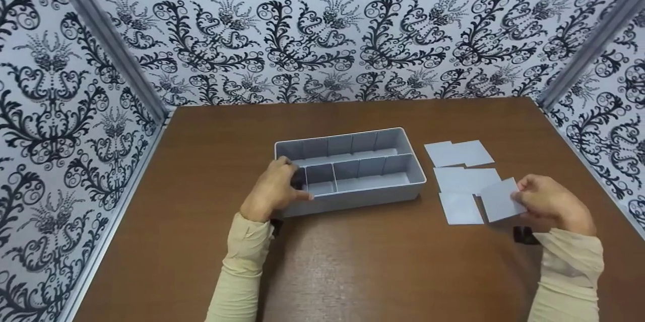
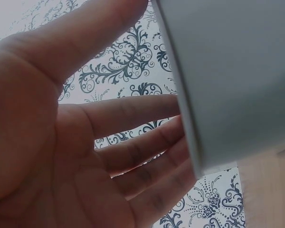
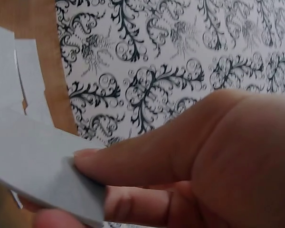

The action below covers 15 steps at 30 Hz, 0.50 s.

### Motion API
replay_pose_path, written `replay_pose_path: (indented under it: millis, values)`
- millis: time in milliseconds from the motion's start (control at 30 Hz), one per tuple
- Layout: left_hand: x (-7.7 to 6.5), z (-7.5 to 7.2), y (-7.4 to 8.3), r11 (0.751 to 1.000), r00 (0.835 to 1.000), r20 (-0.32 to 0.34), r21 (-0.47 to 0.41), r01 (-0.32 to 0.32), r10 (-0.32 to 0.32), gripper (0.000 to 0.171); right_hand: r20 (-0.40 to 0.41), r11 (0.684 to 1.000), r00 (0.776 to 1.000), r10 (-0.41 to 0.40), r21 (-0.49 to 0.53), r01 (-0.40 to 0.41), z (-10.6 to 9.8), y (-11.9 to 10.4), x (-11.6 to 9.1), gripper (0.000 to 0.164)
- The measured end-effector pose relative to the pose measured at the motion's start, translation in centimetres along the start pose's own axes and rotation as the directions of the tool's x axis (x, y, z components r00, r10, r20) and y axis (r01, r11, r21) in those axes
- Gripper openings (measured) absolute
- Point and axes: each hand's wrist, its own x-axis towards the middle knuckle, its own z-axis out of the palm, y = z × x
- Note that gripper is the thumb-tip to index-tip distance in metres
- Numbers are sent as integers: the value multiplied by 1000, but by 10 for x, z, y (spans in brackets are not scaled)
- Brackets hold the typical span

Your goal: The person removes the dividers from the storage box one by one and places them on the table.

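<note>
A grey drawer organizer [image 1: 352, 200] with a lengthwise partition sits slightly skewed on the table. Its front row has upright cross dividers [image 1: 320, 179] toward the left end. My left hand [image 1: 269, 188] grips the organizer's left end, fingers reaching over the rim and thumb at the front edge. The left wrist view shows that fingers [image 2: 137, 128] pass behind the organizer's wall [image 2: 228, 85]. To the right, my right hand [image 1: 554, 203] pinches a thin, square grey divider panel [image 1: 501, 202] between thumb and fingers. That panel [image 3: 38, 161] is tilted, held by one edge.
Several similar flat panels lie in overlapping pairs right of the organizer: a back pair [image 1: 471, 152], a middle pair [image 1: 466, 180] and a front one [image 1: 461, 209]. Patterned walls [image 1: 332, 29] enclose the brown table [image 1: 352, 266] at the back and sides.
</note>
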Motion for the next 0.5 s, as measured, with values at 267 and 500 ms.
replay_pose_path:
  millis: [267, 500]
  values:
    - [-1, -1, 0, 1000, 1000, 3, -17, 17, -17, 68, 94, 983, 995, 44, 171, -60, 2, 17, 2, 16]
    - [-1, 1, 1, 999, 1000, 4, -32, 17, -17, 68, 127, 969, 988, 90, 219, -116, 7, 28, 7, 8]
